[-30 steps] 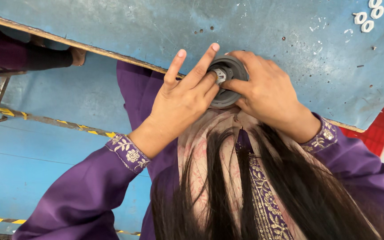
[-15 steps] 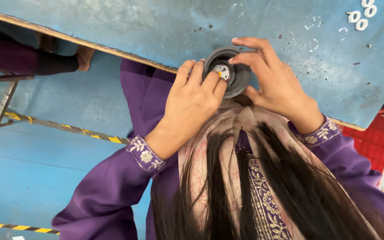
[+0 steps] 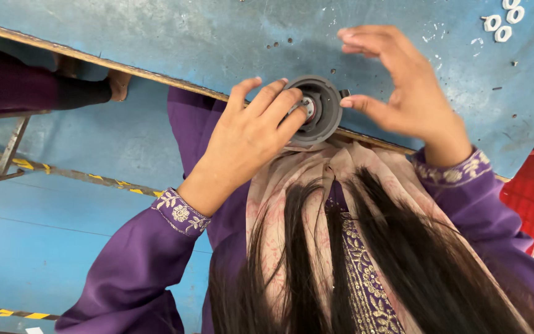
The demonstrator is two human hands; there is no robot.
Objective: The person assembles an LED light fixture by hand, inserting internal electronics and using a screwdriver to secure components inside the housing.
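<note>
Round dark part (image 3: 321, 110): a grey-black disc-shaped piece with a raised rim and a small metal hub at its centre; it sits at the near edge of the blue bench (image 3: 174, 37), right in front of my chest.
Left hand (image 3: 250, 137): my grip is closed on the part; my fingers (image 3: 282, 104) lie across its face and reach the metal hub, with my thumb underneath, out of sight.
Right hand (image 3: 410, 93): my grip is open and holds nothing; fingers are curved and spread just beside the part's right side, the thumb tip very near its rim, and I cannot tell whether it touches.
Bench surface: worn blue metal with scratches and small holes, edged with a yellowish strip.
White rings (image 3: 500, 22): a few small white washers lie together at the far right corner of the bench, well apart from my hands.
Clothing: purple sleeves with pale embroidered cuffs (image 3: 180, 212); a pale patterned scarf and long dark hair hang below the part.
Floor: blue, with yellow-and-black striped tape (image 3: 69, 173).
Another person: a dark sleeve (image 3: 38, 86) at the upper left, beyond the bench edge.
</note>
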